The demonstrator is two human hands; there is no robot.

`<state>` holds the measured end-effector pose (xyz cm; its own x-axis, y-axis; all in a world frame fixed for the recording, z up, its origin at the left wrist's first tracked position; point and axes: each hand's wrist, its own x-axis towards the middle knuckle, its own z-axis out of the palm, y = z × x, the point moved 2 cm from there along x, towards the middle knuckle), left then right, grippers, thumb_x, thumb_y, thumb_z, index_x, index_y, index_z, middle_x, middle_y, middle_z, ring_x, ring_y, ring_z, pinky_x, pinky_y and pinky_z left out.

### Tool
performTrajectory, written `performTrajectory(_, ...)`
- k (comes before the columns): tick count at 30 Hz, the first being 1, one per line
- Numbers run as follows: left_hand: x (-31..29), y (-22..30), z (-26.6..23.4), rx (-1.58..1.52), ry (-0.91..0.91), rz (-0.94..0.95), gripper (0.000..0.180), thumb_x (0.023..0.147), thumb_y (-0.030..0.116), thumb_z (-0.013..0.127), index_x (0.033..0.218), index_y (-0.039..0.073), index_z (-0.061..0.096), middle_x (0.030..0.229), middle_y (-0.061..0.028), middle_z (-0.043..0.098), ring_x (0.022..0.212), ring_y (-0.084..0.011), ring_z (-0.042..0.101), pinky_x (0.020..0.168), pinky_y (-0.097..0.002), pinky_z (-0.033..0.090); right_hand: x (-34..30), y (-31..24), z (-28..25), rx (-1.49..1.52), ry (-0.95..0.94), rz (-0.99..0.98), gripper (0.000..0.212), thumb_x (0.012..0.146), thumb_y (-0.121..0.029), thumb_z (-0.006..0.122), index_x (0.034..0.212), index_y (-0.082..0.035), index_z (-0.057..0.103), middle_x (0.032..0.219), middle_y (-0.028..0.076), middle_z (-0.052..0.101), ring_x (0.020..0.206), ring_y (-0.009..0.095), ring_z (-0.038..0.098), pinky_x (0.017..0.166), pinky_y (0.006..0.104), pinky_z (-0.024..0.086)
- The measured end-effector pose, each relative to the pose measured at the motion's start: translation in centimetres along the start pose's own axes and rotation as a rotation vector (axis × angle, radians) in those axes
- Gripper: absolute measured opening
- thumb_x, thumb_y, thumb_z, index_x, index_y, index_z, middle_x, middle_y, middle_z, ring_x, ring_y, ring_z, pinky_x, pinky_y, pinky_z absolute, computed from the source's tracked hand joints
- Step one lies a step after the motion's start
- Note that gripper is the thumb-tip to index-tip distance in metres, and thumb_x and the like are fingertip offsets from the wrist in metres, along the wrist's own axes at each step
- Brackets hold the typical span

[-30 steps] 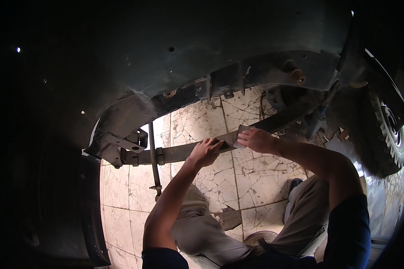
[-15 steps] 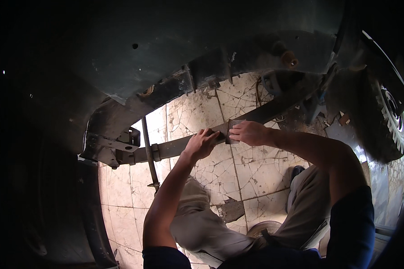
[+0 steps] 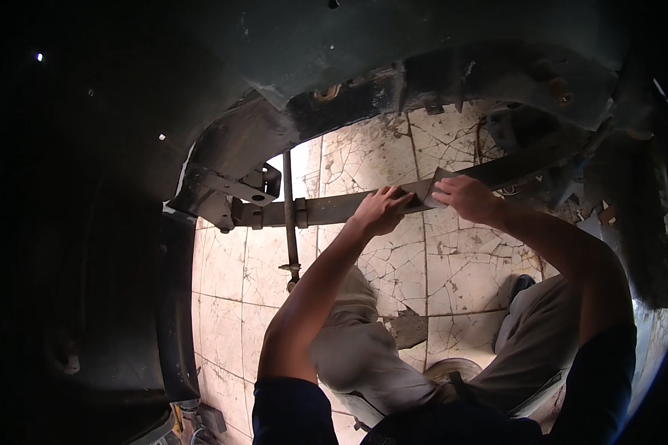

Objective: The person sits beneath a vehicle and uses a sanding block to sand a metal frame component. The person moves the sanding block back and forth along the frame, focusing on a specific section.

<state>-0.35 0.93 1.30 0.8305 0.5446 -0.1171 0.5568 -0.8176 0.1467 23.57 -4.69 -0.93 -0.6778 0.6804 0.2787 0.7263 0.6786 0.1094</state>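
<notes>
Both hands meet on the leaf spring (image 3: 334, 210) under the vehicle's wheel arch (image 3: 223, 141), left hand (image 3: 378, 211) gripping it, right hand (image 3: 464, 199) pressing what looks like a small grey sanding sheet (image 3: 436, 185) against it.

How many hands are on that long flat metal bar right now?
2. The left hand grips the bar near its middle; the right hand sits just beside it on the bar, pressing a small grey pad against it. No other hands show.
</notes>
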Motion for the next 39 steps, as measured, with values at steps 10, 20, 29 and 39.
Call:
performTrajectory(10,0.1,0.2,0.2,0.085,-0.196,-0.108,0.072,0.088,0.029,0.065,0.152,0.022,0.031,0.150,-0.0137,0.034,0.136,-0.0318,0.037,0.100,-0.0455,0.044,0.4,-0.4,0.4,-0.110,-0.002,-0.005,0.031,0.085,-0.020,0.059,0.114,-0.011,0.065,0.112,0.005,0.064,0.108,0.020,0.059,0.091,0.0387,0.044)
performTrajectory(20,0.0,-0.1,0.4,0.073,-0.203,-0.114,0.072,0.089,0.031,0.063,0.153,0.023,0.029,0.152,-0.0147,0.031,0.138,-0.0313,0.034,0.101,-0.0472,0.043,1.0,-0.6,0.5,-0.153,-0.225,0.159,0.035,0.085,-0.020,0.060,0.119,-0.016,0.065,0.116,0.007,0.064,0.108,0.021,0.060,0.090,0.0400,0.044)
performTrajectory(29,0.1,-0.2,-0.3,-0.018,-0.033,-0.051,0.056,0.088,0.024,0.062,0.142,0.020,0.046,0.138,-0.0114,0.047,0.126,-0.0315,0.047,0.098,-0.0442,0.046,0.5,-1.0,0.8,-0.190,-0.019,0.072,0.029,0.086,-0.021,0.059,0.113,-0.017,0.066,0.101,0.005,0.064,0.099,0.019,0.061,0.084,0.0403,0.046)
performTrajectory(39,-0.3,-0.2,-0.7,-0.044,0.036,0.023,0.052,0.089,0.023,0.062,0.139,0.018,0.050,0.129,-0.0097,0.053,0.118,-0.0316,0.052,0.094,-0.0418,0.049,0.5,-0.2,0.9,-0.203,0.048,0.024,0.034,0.086,-0.021,0.060,0.119,-0.017,0.064,0.109,0.003,0.063,0.106,0.017,0.059,0.085,0.0375,0.048)
